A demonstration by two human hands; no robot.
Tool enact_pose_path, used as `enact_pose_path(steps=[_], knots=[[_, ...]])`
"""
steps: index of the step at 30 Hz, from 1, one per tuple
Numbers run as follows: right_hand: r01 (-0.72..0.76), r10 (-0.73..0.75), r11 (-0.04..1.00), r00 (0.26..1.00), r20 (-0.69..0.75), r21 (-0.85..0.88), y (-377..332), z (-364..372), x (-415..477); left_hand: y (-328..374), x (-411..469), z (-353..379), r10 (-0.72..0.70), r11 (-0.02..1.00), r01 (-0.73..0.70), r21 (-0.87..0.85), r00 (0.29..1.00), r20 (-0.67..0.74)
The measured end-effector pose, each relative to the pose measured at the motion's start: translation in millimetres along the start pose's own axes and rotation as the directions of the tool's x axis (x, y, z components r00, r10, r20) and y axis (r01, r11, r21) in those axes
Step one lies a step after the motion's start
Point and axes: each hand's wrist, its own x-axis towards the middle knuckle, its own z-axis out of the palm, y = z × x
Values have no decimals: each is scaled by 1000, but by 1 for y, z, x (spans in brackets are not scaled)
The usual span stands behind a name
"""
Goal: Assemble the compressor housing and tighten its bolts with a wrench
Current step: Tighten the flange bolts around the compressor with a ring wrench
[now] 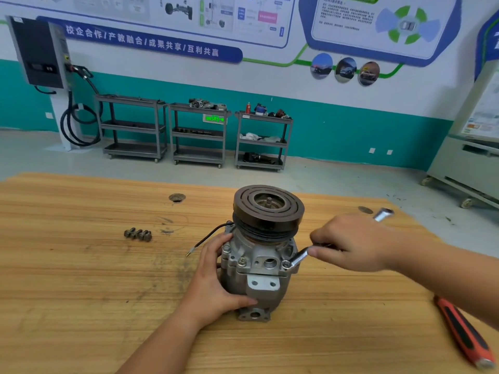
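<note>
While your left hand (216, 279) wraps the compressor (259, 260) from its 8 o'clock side, fingers curled behind the grey body and thumb laid across the lower front, your right hand (353, 244) sits at 3 o'clock with its fingers closed round a wrench (297, 259). The compressor stands upright near the middle of the wooden table (81, 292), its dark grooved pulley (268, 206) on top and a mounting flange resting on the tabletop. The wrench's socket end is seated on a bolt (285, 264) at the housing's right front edge; its shiny far end shows past your knuckles at 2 o'clock. Two more bolt heads show on the housing's left front shoulder. A black wire (208, 237) leaves the body just below the pulley and trails toward 9 o'clock; you cannot tell whether its bare tip touches the wood.

Three loose bolts (138, 234) lie bunched together on the table at 9 o'clock of the compressor, well apart from it. An orange-and-black tool (464, 336) lies at 4 o'clock near the table's right edge, partly under your right forearm. A round hole (176, 197) marks the tabletop at 11 o'clock. Beyond the table, at 12 o'clock, three grey carts (198, 133) stand against a teal-and-white wall, and a black charger (40, 49) with a coiled cable hangs at 10 o'clock.
</note>
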Motion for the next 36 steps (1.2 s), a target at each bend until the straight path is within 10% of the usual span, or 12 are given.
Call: enact_pose_path(steps=[16, 28, 36], knots=[[46, -63, 989, 990, 124, 138, 24, -2, 23, -1, 2, 1, 2, 999, -1, -48, 999, 32], [270, -251, 958, 952, 173, -95, 13, -15, 40, -2, 2, 2, -2, 999, 3, -51, 1000, 30], [37, -29, 999, 969, 245, -28, -5, -11, 3, -3, 2, 2, -5, 999, 5, -46, 1000, 12]])
